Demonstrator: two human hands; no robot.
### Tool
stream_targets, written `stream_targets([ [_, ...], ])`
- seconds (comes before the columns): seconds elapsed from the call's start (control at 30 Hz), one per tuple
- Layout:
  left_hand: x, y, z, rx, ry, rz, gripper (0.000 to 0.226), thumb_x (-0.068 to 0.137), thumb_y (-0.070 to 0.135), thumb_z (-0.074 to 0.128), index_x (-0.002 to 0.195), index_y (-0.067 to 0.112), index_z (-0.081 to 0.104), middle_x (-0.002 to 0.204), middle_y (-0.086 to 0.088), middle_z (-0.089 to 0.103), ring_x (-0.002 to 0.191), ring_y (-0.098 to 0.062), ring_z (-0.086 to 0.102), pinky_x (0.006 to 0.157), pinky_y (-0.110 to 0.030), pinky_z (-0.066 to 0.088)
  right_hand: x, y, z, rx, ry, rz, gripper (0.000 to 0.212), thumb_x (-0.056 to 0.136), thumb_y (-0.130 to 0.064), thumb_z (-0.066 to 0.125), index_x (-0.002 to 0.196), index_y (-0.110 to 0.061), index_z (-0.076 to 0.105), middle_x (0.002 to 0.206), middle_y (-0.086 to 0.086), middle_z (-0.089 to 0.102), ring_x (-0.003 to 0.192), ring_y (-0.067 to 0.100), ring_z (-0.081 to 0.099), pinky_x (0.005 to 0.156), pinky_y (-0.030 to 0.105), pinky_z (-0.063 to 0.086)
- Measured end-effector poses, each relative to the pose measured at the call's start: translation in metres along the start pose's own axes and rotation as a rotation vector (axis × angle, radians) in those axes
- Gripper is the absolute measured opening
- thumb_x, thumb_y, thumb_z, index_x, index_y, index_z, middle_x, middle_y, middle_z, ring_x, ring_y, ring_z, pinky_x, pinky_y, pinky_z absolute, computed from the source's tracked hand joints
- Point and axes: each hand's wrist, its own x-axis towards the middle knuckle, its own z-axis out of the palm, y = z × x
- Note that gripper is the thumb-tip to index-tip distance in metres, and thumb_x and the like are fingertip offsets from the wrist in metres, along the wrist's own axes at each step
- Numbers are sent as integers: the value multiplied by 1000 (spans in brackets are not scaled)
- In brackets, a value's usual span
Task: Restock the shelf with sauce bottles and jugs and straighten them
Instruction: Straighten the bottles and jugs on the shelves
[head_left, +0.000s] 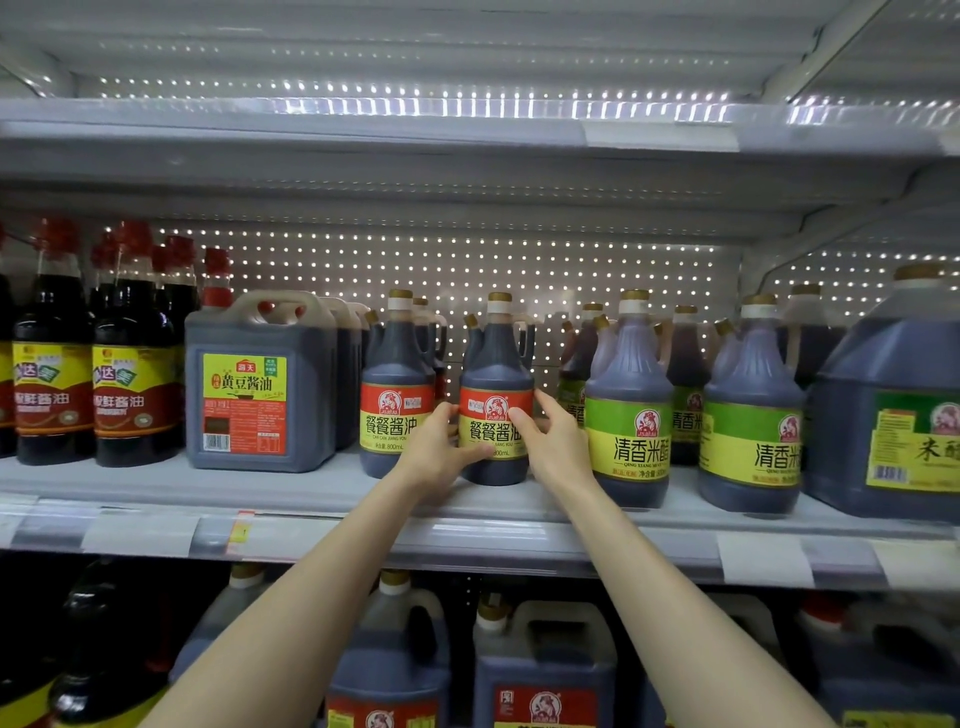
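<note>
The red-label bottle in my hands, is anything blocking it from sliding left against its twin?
Nothing on the shelf does. Only your own left hand sits in the gap between the held bottle and its twin; the right hand grips the other side.

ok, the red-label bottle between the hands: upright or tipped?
Upright. The red-label bottle stands with its base on the shelf and its cap straight above, the left hand and right hand on its sides.
</note>
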Motion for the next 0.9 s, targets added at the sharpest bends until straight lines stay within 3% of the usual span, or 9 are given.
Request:
stream_targets([
  [0.17,-1,1,1,7,7,3,56,84,14,71,133,7,43,131,-8,57,119,-20,55,86,-23,42,0,0,0,7,-8,13,40,97,-26,55,136,-16,51,106,-2,63,98,13,59,92,31,48],
  [0.33,-2,2,2,5,15,19,55,84,13,72,132,7,44,128,-7,59,100,-8,51,85,-21,42,-1,-2,0,5,-18,13,37,98,-25,53,134,-16,52,113,2,66,96,13,59,93,33,50],
  [0.47,-3,1,3,17,9,16,54,84,14,71,131,7,44,128,-7,59,102,-9,52,85,-21,43,-2,0,-1,-16,-21,7,38,99,-25,52,136,-17,51,115,0,65,96,10,55,91,28,47],
  [0.7,-1,4,0,32,-2,-2,56,84,17,71,133,8,44,131,-6,57,119,-19,55,90,-25,43,-3,-4,-4,7,4,-1,43,97,-27,56,138,-15,49,119,3,64,110,18,60,96,33,48],
  [0.9,-3,20,-9,-14,74,10,66,83,23,73,138,6,40,127,-6,59,109,-17,57,96,-33,48,-9,-17,-21,38,29,-30,51,95,-29,58,142,-15,45,127,5,61,114,18,58,89,28,49],
])
